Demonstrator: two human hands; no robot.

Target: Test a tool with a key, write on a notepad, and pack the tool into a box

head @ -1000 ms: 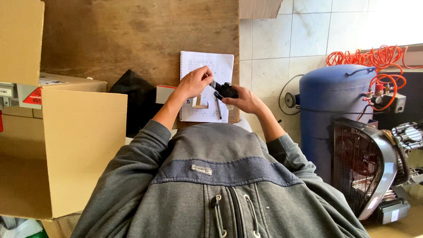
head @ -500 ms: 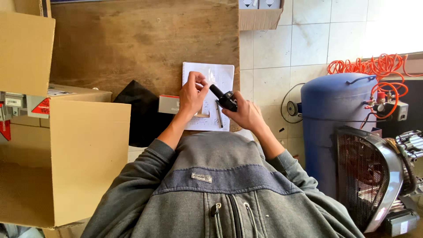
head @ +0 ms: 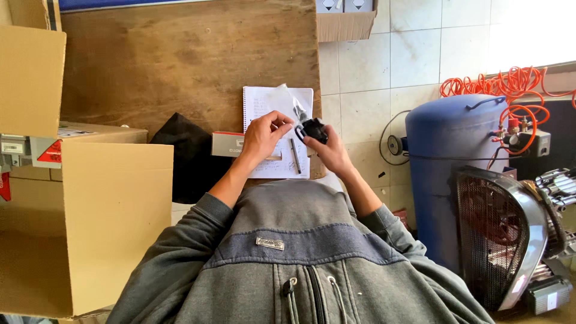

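My right hand (head: 329, 150) grips a small black device (head: 313, 129) over the wooden table (head: 180, 66). My left hand (head: 263, 135) pinches a clear plastic wrapper (head: 290, 99) that runs up from the device. Both hands hover above an open spiral notebook (head: 264, 105) with handwriting. A pen (head: 295, 157) lies on the notebook's lower part. My grey jacket fills the bottom of the view.
A large open cardboard box (head: 90, 222) stands at the left. A black cloth (head: 189, 156) and a small flat box (head: 227, 144) lie beside the notebook. A blue compressor tank (head: 450, 162) with an orange coiled hose (head: 510, 84) and a black grille (head: 498, 234) stand right.
The device has turned in my right hand, and my left hand has pulled the clear wrapper up and away from it. The view has shifted slightly.
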